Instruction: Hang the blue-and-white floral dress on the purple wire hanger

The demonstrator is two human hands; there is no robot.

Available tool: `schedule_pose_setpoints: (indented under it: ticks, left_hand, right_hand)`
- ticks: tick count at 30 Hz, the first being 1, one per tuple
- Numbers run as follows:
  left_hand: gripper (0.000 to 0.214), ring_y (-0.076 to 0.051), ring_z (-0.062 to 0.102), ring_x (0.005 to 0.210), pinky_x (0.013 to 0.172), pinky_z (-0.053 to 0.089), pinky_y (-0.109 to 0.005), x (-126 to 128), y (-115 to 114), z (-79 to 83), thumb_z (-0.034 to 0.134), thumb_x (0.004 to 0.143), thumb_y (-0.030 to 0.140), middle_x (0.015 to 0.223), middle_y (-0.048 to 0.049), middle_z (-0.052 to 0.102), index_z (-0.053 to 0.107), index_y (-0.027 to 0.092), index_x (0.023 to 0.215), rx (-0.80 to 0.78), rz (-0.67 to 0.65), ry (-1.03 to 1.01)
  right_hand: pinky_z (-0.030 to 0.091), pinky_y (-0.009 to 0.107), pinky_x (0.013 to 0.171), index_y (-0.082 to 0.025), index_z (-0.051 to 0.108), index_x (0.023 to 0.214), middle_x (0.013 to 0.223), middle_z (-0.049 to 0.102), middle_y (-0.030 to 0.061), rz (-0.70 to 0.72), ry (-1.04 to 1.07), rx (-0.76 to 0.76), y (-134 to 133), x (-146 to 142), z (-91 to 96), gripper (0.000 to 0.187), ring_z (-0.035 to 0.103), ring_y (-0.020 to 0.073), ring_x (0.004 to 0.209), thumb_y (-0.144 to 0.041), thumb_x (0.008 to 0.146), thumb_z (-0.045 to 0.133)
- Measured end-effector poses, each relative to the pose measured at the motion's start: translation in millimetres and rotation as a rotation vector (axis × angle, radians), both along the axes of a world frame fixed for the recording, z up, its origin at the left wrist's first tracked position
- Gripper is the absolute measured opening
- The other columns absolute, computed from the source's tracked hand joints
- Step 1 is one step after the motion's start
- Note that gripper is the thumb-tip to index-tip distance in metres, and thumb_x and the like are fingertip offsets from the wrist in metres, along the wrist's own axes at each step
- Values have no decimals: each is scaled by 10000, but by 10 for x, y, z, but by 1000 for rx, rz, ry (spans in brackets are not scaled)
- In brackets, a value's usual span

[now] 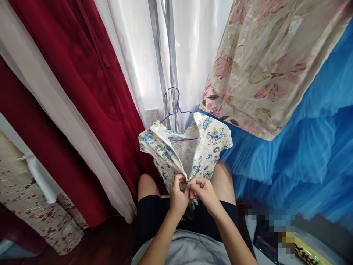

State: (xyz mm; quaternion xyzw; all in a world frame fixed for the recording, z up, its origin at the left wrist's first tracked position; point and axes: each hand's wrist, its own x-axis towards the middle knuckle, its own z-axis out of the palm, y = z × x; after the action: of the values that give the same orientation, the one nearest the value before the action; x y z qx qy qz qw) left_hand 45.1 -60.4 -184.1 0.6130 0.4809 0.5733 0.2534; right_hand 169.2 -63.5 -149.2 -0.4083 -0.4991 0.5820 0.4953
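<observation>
Floral garment (205, 147) pinched at its front opening

Blue ruffled fabric (286, 165) fills the right of your view, and red cloth (85, 95) slants down the left, with a pale strip of cloth (56, 97) running through it. White cloth (198, 55) hangs straight ahead of you, behind some grey upright strips (156, 36). A beige length of fabric with pink flowers (256, 70) hangs at the upper right, in front of the blue. Low on the left stands a pale roll with small red flowers (41, 217).

The garment is right in front of you, hanging between your knees — white, with blue flowers, short-sleeved, its neckline spread wide into a V.

Your left hand (179, 195) and right hand (202, 191) come together at the bottom of that V, almost touching. The left fingers are closed to a pinch on the white-edged front; the right fingers are closed just beside them on the same spot. Whatever small part sits between the fingertips is too small to make out.

At the lower right lies a yellow packet (309, 252), partly pixelated. A thin purple hanger (183, 140) carries the garment, its bar showing inside the neckline.
</observation>
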Motion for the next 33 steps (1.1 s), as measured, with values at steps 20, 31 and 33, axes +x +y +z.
schedule_pose_setpoints:
  ticks: [20,31,33]
  left_hand:
    - [42,-169,622,805,761,490,-275,-356,236,27,573,958,206,871,-33,631,614,201,958,245,-90,346]
    - [136,-162,604,783,745,454,-294,-206,967,2060,552,995,223,853,-25,679,679,194,956,616,-18,502]
    - [140,-165,610,766,727,457,-291,-156,999,2099,563,982,211,829,-30,680,662,181,888,627,26,503]
  right_hand:
    - [266,188,404,-156,649,694,463,526,-47,-116,298,191,1132,-232,1627,147,407,68,406,-298,668,675]
    - [271,224,437,-201,559,620,434,483,-66,-207,151,489,1034,-68,1516,173,379,80,399,-292,745,637]
    - [274,229,447,-214,516,600,429,482,-67,-248,114,515,1148,-78,1424,221,381,82,398,-313,742,654]
